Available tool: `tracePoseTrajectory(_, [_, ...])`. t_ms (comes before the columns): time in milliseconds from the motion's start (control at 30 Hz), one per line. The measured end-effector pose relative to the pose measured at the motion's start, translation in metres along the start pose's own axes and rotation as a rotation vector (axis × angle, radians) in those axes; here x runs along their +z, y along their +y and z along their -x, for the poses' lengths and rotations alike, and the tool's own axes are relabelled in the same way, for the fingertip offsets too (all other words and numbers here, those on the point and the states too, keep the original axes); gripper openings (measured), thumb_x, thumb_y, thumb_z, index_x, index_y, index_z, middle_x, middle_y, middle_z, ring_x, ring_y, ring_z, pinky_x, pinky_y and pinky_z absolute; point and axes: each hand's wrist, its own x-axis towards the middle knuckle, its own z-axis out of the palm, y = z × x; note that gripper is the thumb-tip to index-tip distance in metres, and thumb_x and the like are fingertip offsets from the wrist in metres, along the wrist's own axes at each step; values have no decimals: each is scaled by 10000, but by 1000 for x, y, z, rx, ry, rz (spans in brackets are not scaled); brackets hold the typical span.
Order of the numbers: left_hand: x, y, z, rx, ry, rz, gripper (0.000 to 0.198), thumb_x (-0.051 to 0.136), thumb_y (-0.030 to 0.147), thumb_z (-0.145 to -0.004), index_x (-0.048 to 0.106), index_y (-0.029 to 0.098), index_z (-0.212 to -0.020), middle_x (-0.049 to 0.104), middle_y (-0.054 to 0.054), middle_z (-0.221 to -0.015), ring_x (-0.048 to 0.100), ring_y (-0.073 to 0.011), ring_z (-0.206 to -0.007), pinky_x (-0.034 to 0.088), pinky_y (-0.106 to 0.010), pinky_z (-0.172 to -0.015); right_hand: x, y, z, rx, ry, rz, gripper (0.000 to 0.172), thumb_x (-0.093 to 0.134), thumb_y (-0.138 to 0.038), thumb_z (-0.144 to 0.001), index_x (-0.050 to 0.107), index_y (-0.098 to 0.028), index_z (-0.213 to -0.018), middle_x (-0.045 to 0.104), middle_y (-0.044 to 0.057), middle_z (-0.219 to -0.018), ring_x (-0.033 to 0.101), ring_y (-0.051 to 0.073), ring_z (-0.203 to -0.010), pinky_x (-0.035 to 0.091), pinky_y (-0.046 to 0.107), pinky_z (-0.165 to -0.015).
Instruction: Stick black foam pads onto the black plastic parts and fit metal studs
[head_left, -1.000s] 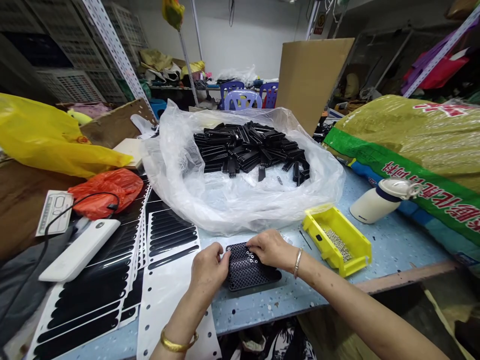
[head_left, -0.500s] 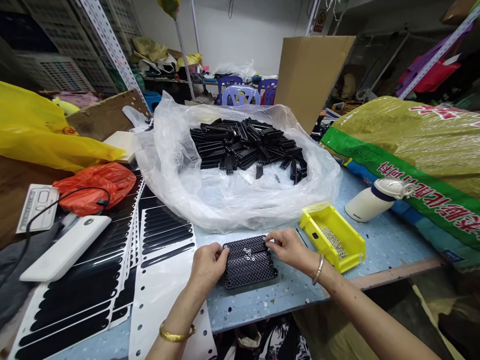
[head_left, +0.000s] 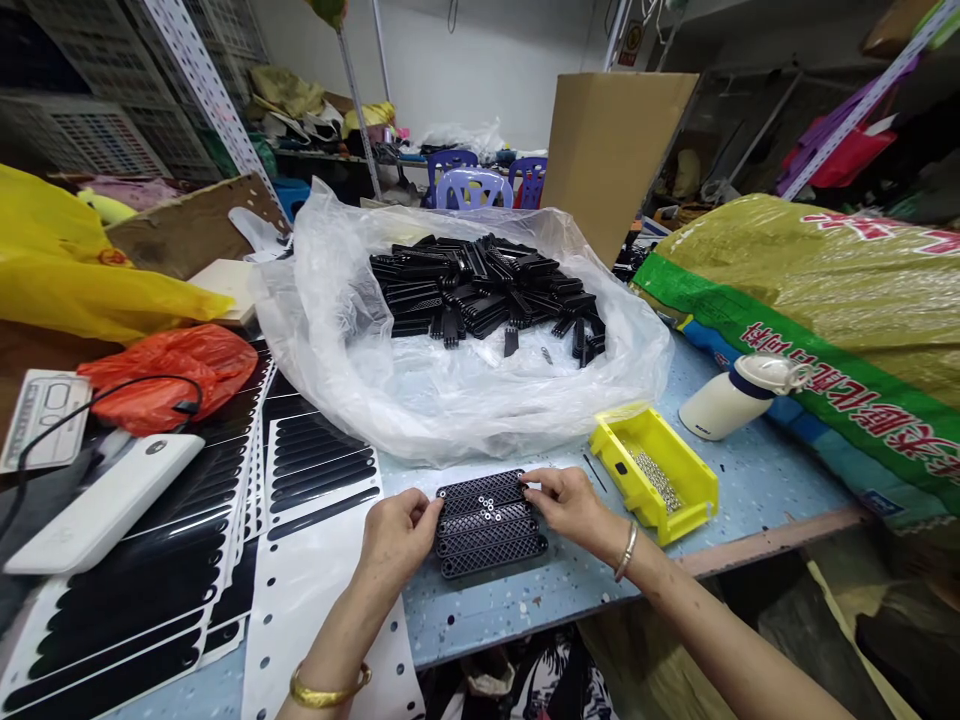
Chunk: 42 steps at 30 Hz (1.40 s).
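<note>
Several black mesh-patterned strips (head_left: pixel 491 540) lie side by side near the table's front edge, with small silvery rings (head_left: pixel 490 508) on top of them. My left hand (head_left: pixel 401 530) is at their left edge, thumb and forefinger pinched together; whatever is between them is too small to make out. At the upper right corner, my right hand (head_left: pixel 566 500) pinches in the same way, its fingertips hiding what they hold. A yellow bin (head_left: pixel 694 480) of small metal pieces stands to the right of my right hand.
Behind the strips, a clear plastic bag (head_left: pixel 450 420) holds a heap of black pieces (head_left: pixel 487 285). A white bottle (head_left: pixel 731 400) stands at right, near a large sack (head_left: pixel 847 290). Sheets of black strips (head_left: pixel 150 600) and a white device (head_left: pixel 105 505) lie at left.
The whole view has shifted slightly, so most things appear further left. My left hand has moved a little away from the strips' upper left corner, uncovering the ring there.
</note>
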Motion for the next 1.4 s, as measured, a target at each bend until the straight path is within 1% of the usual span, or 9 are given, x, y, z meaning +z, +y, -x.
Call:
tracePoseTrajectory(100, [0,-2,3,0,32,5,314,505,449,-752,584,207,-570,546,12,-453,493,-153,-489,330,-256,-535,-2,3,1,75,73,-86,163,598,-222,-782,744,-151,-797,677,30,-583,592,156,-536,434,249,-534])
tracePoseTrajectory(200, [2,-3,4,26,60,-17,304,509,444,-765,594,207,-595,551,17,-461,499,-150,-488,340,-256,-544,-1,2,0,182,16,-267,199,591,-248,-778,685,-154,-629,639,20,-538,553,134,-483,410,228,-462])
tracePoseTrajectory(367, [7,-2,2,40,48,-57,302,505,424,-771,576,208,-573,549,12,-466,504,-152,-491,334,-257,-537,5,-4,-7,338,-76,-480,148,615,-232,-723,647,-140,-611,577,-15,-492,486,94,-359,370,206,-354])
tracePoseTrajectory(567, [9,-2,-1,31,11,-36,300,498,424,-748,577,205,-559,550,8,-468,500,-151,-492,340,-256,-540,4,-8,-15,439,-124,-591,148,627,-194,-673,568,-153,-543,505,-56,-393,484,79,-298,277,164,-295])
tracePoseTrajectory(733, [10,-3,-2,24,-8,-11,313,480,435,-738,582,202,-557,527,11,-465,479,-149,-489,327,-259,-535,3,-11,-20,540,-173,-634,139,617,-149,-644,528,-163,-538,512,-66,-391,464,61,-286,266,147,-275])
tracePoseTrajectory(867, [10,-2,-2,17,-20,13,322,475,448,-731,574,203,-547,482,20,-449,445,-145,-479,311,-262,-527,2,-12,-22,556,-191,-630,152,605,-131,-643,507,-170,-534,496,-73,-375,452,60,-278,266,142,-261])
tracePoseTrajectory(1133, [11,-2,-3,18,-34,60,319,475,452,-732,585,201,-569,504,17,-459,458,-146,-481,321,-262,-521,3,-16,-17,553,-189,-622,135,604,-120,-637,500,-177,-571,477,-87,-351,467,65,-283,280,129,-255])
tracePoseTrajectory(1300, [9,-3,-2,34,-17,30,298,501,419,-749,575,202,-558,552,12,-472,499,-147,-486,345,-257,-521,1,-8,-11,491,-195,-691,189,684,-279,-645,542,-158,-609,537,-64,-411,516,74,-324,336,138,-277])
tracePoseTrajectory(1400, [7,0,3,71,92,-55,270,541,396,-766,590,204,-583,544,22,-454,499,-147,-468,351,-262,-519,0,-4,-8,471,-196,-740,298,707,-407,-641,565,-145,-631,575,-39,-455,547,80,-355,362,143,-298])
